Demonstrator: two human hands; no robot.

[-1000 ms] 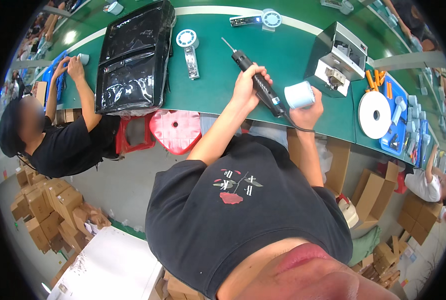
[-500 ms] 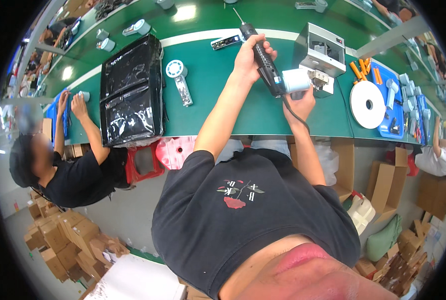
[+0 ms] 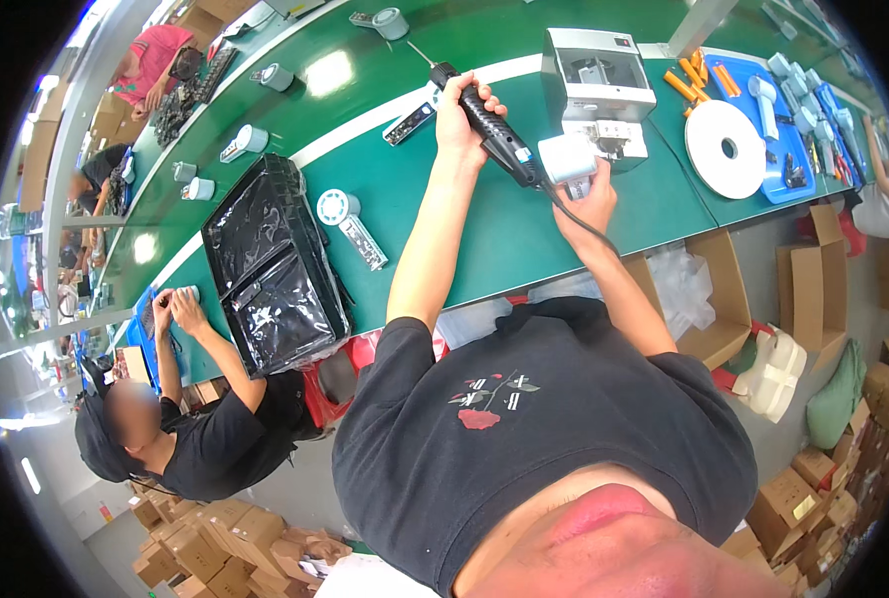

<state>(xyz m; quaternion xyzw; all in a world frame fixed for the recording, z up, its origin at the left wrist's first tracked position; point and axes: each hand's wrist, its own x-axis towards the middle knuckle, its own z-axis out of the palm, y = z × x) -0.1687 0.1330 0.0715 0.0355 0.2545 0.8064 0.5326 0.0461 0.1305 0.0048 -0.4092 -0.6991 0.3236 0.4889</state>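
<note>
My left hand (image 3: 461,125) is closed around a black electric screwdriver (image 3: 504,149), its thin bit pointing up and to the left, away from me. From the screwdriver's rear end, a cord runs down past my right wrist. In my right hand (image 3: 589,207) is a pale blue handheld fan (image 3: 567,157), gripped near its round head; my fingers cover part of it. Just beyond that fan stands a grey and white screw feeder (image 3: 602,80). Past my left forearm lies another fan (image 3: 365,242) with its handle's inside exposed. A further open fan handle (image 3: 410,122) lies beside my left hand.
A black plastic-covered case (image 3: 275,264) lies at left, near a co-worker in black (image 3: 205,439). To the right are a white reel (image 3: 726,149), orange cylinders (image 3: 692,75) and a blue tray (image 3: 788,189) of fan parts. Cardboard boxes (image 3: 729,299) stand below the table edge.
The whole view has turned, so the table now slants and more of the co-worker shows. My hands keep hold of the screwdriver and the fan, close to the screw feeder.
</note>
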